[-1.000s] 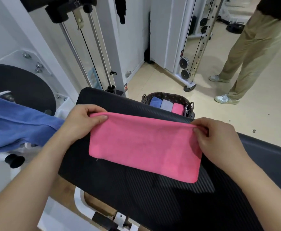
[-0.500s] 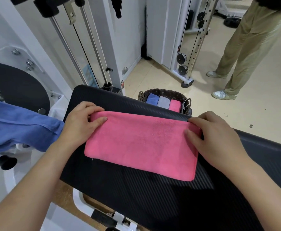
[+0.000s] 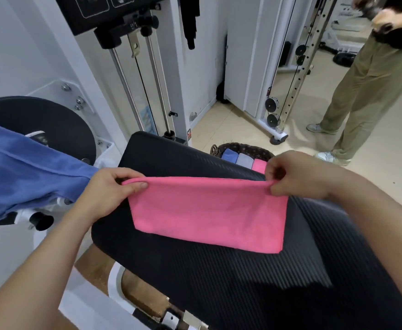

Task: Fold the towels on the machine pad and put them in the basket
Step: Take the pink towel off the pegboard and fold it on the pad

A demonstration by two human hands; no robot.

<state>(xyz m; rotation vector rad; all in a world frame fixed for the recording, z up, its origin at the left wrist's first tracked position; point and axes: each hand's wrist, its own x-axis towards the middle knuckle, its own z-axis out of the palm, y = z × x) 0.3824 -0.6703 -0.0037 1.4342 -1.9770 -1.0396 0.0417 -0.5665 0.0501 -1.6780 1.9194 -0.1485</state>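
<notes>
Gym machines stood around a black ribbed machine pad (image 3: 231, 282), where a folded pink towel (image 3: 209, 213) lay. The left hand (image 3: 104, 191) pinched its far left corner; the right hand (image 3: 297, 175) pinched its far right corner, fingers curled. Beyond the pad's far edge sat a dark woven basket (image 3: 242, 147) holding folded blue, grey and pink towels. A blue towel (image 3: 26, 172) hung at left.

i can't read any text here; the small red label (image 3: 189, 134) on the white machine column (image 3: 179, 75) is too blurred.
</notes>
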